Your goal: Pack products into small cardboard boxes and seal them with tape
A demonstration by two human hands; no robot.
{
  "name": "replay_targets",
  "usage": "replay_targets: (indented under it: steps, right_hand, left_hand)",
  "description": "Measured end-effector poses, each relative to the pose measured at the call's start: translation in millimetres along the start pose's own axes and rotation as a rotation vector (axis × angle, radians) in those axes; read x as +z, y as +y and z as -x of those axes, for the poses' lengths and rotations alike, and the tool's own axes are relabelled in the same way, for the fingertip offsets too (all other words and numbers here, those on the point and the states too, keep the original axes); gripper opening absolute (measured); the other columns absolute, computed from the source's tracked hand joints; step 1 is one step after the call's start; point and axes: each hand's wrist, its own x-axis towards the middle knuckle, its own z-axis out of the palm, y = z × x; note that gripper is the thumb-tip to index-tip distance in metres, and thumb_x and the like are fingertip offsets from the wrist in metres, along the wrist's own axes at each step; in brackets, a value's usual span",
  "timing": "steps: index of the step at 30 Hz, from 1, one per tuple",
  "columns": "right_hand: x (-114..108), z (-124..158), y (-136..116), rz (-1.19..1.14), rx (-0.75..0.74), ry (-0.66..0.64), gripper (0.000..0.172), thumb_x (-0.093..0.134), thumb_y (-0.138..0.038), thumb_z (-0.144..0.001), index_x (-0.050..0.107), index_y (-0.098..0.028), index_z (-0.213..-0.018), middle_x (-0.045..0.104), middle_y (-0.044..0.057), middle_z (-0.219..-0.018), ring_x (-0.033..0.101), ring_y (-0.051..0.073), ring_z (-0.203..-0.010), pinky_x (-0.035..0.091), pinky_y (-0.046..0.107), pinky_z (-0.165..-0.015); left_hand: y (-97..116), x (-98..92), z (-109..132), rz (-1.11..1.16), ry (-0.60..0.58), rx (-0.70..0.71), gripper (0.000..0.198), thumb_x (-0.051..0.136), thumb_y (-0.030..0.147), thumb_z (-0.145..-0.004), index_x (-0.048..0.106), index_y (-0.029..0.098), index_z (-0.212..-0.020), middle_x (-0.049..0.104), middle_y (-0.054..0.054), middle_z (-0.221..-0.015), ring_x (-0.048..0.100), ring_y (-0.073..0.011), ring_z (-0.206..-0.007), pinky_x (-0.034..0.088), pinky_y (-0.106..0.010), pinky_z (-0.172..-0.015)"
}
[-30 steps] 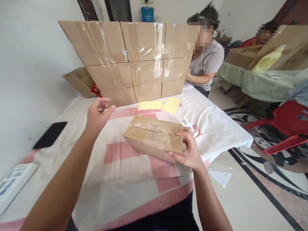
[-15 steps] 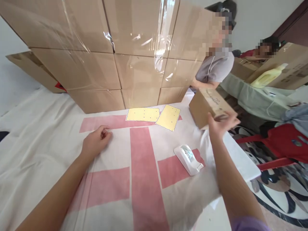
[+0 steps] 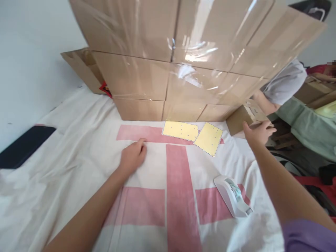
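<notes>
My right hand [image 3: 259, 133] grips a small cardboard box [image 3: 238, 120], thumb on the near side and fingers over the far edge. The box is at the right end of a wall of taped cardboard boxes [image 3: 193, 80]; whether it touches the wall I cannot tell. My left hand [image 3: 133, 156] rests on the cloth with its fingers loosely curled in and nothing visible in them. Two yellow paper pieces with small dark dots, one on the left [image 3: 180, 130] and one on the right [image 3: 209, 139], lie in front of the wall. Nearer me is a white tape dispenser [image 3: 232, 197].
A white cloth with red bands [image 3: 176, 196] covers the table. On the left lie a black phone-like slab [image 3: 26, 145] and an open cardboard box [image 3: 85, 70]. A co-worker's arm [image 3: 265, 101] is behind the held box. Another table [image 3: 309, 126] stands at the right.
The view has swung left, bringing the black slab into sight. My right hand has carried the small box forward and down, closer to the box wall. My left hand stays curled on the cloth.
</notes>
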Motion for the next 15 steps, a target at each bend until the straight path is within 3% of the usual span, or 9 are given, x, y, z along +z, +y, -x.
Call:
replay_targets:
  steps: [2, 4, 5, 7, 9, 11, 13, 15]
  right_hand:
    - [-29.4, 1.6, -10.6, 0.087, 0.132, -0.193, 0.089, 0.093, -0.046, -0.056, 0.048, -0.026, -0.13, 0.035, 0.038, -0.145, 0.048, 0.057, -0.138, 0.036, 0.07, -0.101]
    - [-57.9, 14.9, -32.3, 0.136, 0.177, -0.262, 0.1, 0.093, -0.042, -0.051, 0.045, -0.027, -0.137, 0.034, 0.04, -0.148, 0.045, 0.058, -0.144, 0.036, 0.069, -0.105]
    - [-69.0, 27.0, -48.2, 0.125, 0.13, -0.255, 0.1, 0.091, -0.04, -0.051, 0.045, -0.027, -0.139, 0.036, 0.04, -0.148, 0.044, 0.056, -0.146, 0.037, 0.068, -0.106]
    - [-80.2, 62.7, -90.0, 0.017, -0.057, -0.263, 0.083, 0.082, -0.04, -0.056, 0.051, -0.027, -0.132, 0.048, 0.036, -0.14, 0.049, 0.051, -0.142, 0.039, 0.067, -0.107]
    - [-75.1, 111.5, -142.2, -0.14, -0.286, -0.379, 0.051, 0.07, -0.044, -0.063, 0.061, -0.028, -0.111, 0.063, 0.027, -0.12, 0.061, 0.05, -0.125, 0.043, 0.071, -0.102]
    - [-56.6, 168.9, -200.8, -0.23, -0.427, -0.532, 0.032, 0.064, -0.048, -0.07, 0.065, -0.028, -0.095, 0.071, 0.017, -0.104, 0.071, 0.041, -0.099, 0.054, 0.065, -0.09]
    - [-31.4, 229.1, -262.8, -0.334, -0.596, -0.689, 0.027, 0.064, -0.049, -0.076, 0.069, -0.027, -0.09, 0.075, 0.011, -0.101, 0.073, 0.032, -0.096, 0.06, 0.053, -0.087]
    - [-5.3, 286.3, -326.5, -0.576, -0.81, -0.88, 0.032, 0.067, -0.046, -0.081, 0.071, -0.025, -0.105, 0.075, 0.012, -0.117, 0.073, 0.031, -0.103, 0.061, 0.053, -0.09]
  left_hand:
    - [-1.1, -1.9, 1.1, 0.108, -0.012, 0.024, 0.032, 0.039, 0.031, -0.103, 0.062, 0.029, -0.125, 0.077, -0.007, -0.102, 0.072, -0.0286, -0.101, 0.046, -0.036, -0.08]
    - [-3.6, -2.7, 0.8, 0.256, -0.021, 0.04, 0.029, 0.042, 0.029, -0.102, 0.064, 0.029, -0.122, 0.077, -0.008, -0.101, 0.072, -0.0297, -0.1, 0.046, -0.037, -0.082]
    - [-5.1, -2.4, 0.1, 0.324, -0.019, 0.043, 0.028, 0.044, 0.028, -0.101, 0.064, 0.029, -0.12, 0.076, -0.008, -0.097, 0.072, -0.03, -0.098, 0.046, -0.038, -0.082]
    - [-8.2, -0.7, -1.7, 0.433, -0.003, 0.043, 0.024, 0.047, 0.027, -0.1, 0.065, 0.03, -0.116, 0.075, -0.007, -0.09, 0.072, -0.0297, -0.093, 0.046, -0.039, -0.082]
    - [-10.5, 1.2, -2.8, 0.539, 0.027, 0.031, 0.021, 0.05, 0.026, -0.099, 0.064, 0.031, -0.114, 0.074, -0.005, -0.09, 0.072, -0.0276, -0.09, 0.047, -0.038, -0.082]
    - [-12.5, -0.1, -2.8, 0.66, 0.07, 0.003, 0.02, 0.05, 0.024, -0.098, 0.062, 0.031, -0.113, 0.073, -0.003, -0.09, 0.07, -0.0244, -0.086, 0.049, -0.036, -0.08]
    - [-16.4, -8.2, -4.0, 0.76, 0.133, -0.038, 0.02, 0.046, 0.023, -0.1, 0.057, 0.03, -0.115, 0.07, -0.002, -0.086, 0.067, -0.0214, -0.08, 0.051, -0.034, -0.077]
    - [-25.8, -25.8, -10.1, 0.82, 0.234, -0.104, 0.023, 0.038, 0.023, -0.103, 0.052, 0.028, -0.121, 0.065, -0.002, -0.083, 0.063, -0.0199, -0.076, 0.052, -0.033, -0.077]
